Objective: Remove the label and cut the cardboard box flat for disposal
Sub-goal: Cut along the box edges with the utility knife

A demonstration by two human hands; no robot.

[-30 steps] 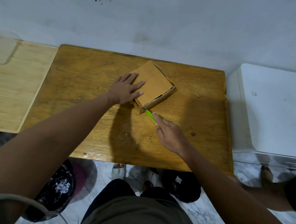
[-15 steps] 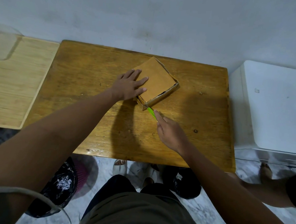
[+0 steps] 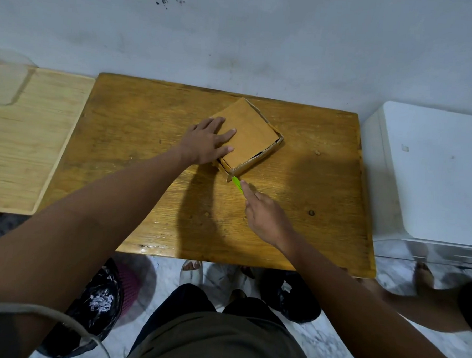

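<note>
A small brown cardboard box [image 3: 255, 133] lies turned like a diamond on the wooden table [image 3: 138, 135], toward the far middle. My left hand [image 3: 206, 141] presses flat on its left side with straight fingers. My right hand [image 3: 265, 216] grips a green-handled cutter [image 3: 237, 182], forefinger stretched along the handle. The cutter's tip meets the box's near corner; the blade itself is hidden. A dark gap shows along the box's near right edge.
A pale wooden board [image 3: 21, 140] adjoins the table on the left. A white appliance [image 3: 432, 172] stands to the right. The wall runs right behind the table. Black bags [image 3: 97, 305], sandals and another person's foot [image 3: 424, 276] are on the floor below.
The cutter tip has stayed at the box's near corner, with my right hand moving slightly closer to it. My left hand still presses on the box. The camera view has shifted a little.
</note>
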